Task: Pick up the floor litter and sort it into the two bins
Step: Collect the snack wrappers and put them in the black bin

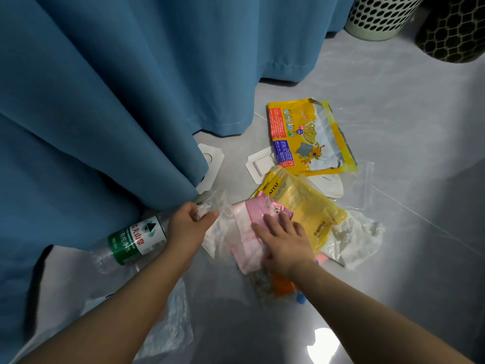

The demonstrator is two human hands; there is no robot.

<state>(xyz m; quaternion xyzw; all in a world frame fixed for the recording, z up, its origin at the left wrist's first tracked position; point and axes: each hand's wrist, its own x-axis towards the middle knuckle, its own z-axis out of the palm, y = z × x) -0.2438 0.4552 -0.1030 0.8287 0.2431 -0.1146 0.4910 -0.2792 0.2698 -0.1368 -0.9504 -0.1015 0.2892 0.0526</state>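
Observation:
Litter lies on the grey floor. My left hand [189,224] pinches the edge of a clear plastic bag [221,227]. My right hand [282,241] lies flat with straight fingers on a pink and white wrapper [249,222] in the pile. Beside it are a yellow plastic bag [307,206], a large yellow food pouch [307,135], crumpled white plastic [359,237] and an orange wrapper [282,286]. A clear bottle with a green label [136,240] lies left of my left hand. A white perforated bin [380,14] and a dark patterned bin [451,27] stand at the top right.
A blue curtain [105,101] hangs over the left half and reaches the floor by the bottle. Two white card pieces [212,158] [258,164] lie near the curtain hem. More clear plastic [168,327] lies under my left forearm. A clear zip bag [359,185] lies on the right.

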